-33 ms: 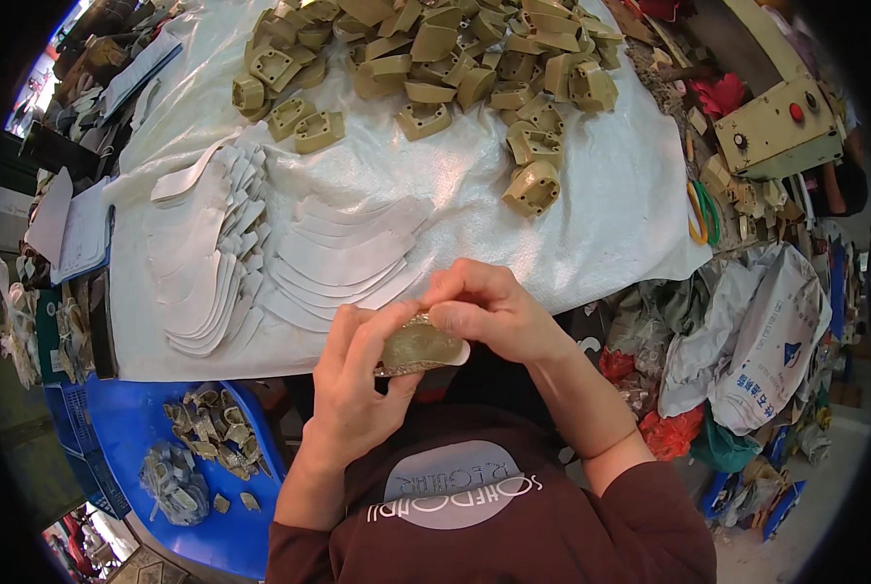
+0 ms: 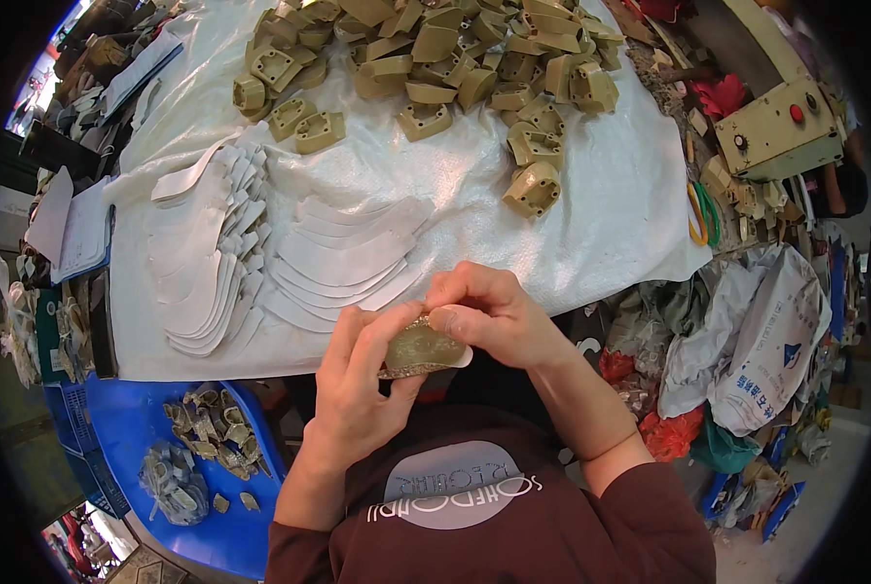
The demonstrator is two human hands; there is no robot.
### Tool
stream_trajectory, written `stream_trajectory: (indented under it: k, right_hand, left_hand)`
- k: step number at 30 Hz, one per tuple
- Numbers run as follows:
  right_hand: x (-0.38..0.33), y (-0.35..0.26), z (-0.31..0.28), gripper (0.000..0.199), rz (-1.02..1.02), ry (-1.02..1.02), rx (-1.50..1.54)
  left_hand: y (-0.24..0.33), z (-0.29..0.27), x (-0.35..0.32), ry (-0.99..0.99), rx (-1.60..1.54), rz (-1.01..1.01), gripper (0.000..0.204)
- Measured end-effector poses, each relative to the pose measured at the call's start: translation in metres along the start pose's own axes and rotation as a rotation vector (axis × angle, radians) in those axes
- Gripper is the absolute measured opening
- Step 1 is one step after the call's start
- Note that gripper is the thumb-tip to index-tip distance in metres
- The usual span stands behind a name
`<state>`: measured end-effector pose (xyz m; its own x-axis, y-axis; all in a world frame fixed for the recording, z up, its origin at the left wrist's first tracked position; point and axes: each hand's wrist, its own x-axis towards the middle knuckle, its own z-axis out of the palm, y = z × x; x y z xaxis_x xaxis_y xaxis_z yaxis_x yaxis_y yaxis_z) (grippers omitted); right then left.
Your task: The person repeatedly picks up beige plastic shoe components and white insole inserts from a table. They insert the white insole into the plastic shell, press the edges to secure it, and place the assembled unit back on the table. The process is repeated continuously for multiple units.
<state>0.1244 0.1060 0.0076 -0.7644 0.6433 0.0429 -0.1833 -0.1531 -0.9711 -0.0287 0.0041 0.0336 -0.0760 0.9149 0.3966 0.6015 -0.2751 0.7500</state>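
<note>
Between my two hands, close to the table's near edge, is an olive-green shoe heel point(image 2: 424, 348) with a glittery band along its rims. A bit of white shows at its right end. My left hand point(image 2: 362, 365) grips it from the left, fingers over the far side and thumb beneath. At the upper right edge, the thumb and bent fingers of my right hand point(image 2: 479, 311) pinch the far rim; whatever lies between those fingertips is hidden. Curved white cut pieces point(image 2: 343, 253) lie fanned out just beyond, and another overlapping stack point(image 2: 197, 273) is left of them.
Many plain olive heels point(image 2: 435, 44) are heaped at the table's far side on a white sheet point(image 2: 611, 214). Left below stands a blue chair point(image 2: 212, 540) bearing glittery pieces point(image 2: 217, 428) and a plastic bag point(image 2: 173, 482). A control box point(image 2: 781, 127) and white sack point(image 2: 771, 341) are at right.
The heel has turned slightly in my hands, showing more of its smooth olive face. My right hand has shifted very slightly; the other things are unmoved.
</note>
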Motion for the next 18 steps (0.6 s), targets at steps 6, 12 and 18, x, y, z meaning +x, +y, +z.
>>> stream_trajectory:
  k: [6,12,18]
  right_hand:
    - [-0.004,0.002,0.011,0.016,-0.116,0.151,-0.192]
    - [-0.009,0.002,0.012,0.023,0.066,0.134,0.212]
    - [-0.011,-0.001,0.017,0.026,0.003,0.229,-0.284]
  left_hand:
    - [-0.001,0.011,-0.001,0.11,0.125,-0.009,0.057]
    - [-0.003,0.024,0.002,0.235,0.112,0.064,0.051]
    - [-0.004,0.04,0.002,0.374,0.384,0.115,0.047]
